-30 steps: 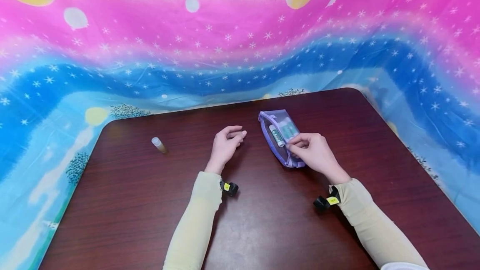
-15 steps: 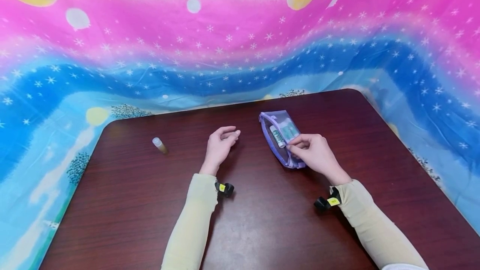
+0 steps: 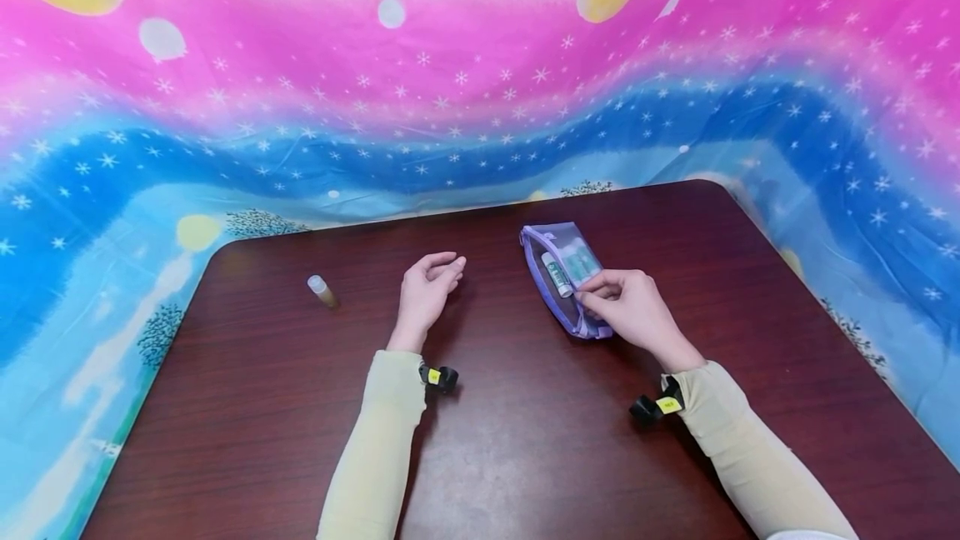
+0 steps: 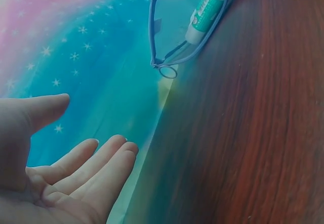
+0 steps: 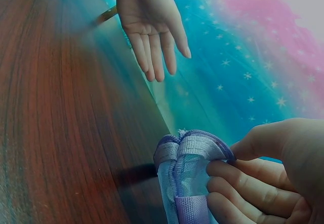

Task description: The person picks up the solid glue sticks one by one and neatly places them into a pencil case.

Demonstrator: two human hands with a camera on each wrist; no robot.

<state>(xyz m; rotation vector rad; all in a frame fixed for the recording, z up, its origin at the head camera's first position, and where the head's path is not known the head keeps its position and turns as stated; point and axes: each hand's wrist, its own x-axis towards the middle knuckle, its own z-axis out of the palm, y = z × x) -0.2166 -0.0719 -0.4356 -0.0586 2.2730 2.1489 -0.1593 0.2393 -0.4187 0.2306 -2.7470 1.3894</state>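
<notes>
A purple mesh zip pouch [image 3: 567,232] stands unzipped toward the back right of the table. My right hand [image 3: 633,311] pinches its near edge between thumb and fingers; the right wrist view shows the thumb at the pouch's [image 5: 191,214] purple trim. Inside lies a white tube [image 3: 557,275] with a green label, also visible in the left wrist view through the mouth. Green and white shows through the mesh behind it. My left hand [image 3: 426,294] hovers left of the pouch, palm inward, fingers relaxed and holding nothing.
A small tube [image 3: 322,291] with a whitish cap and yellow-brown body stands on the left part of the dark wooden table [image 3: 495,457]. Patterned pink and blue cloth [image 3: 465,107] hangs behind the table. Each wrist wears a black camera strap.
My left hand has drifted left, away from the pouch. The right hand keeps its hold on the pouch's edge, and the tubes stay where they were.
</notes>
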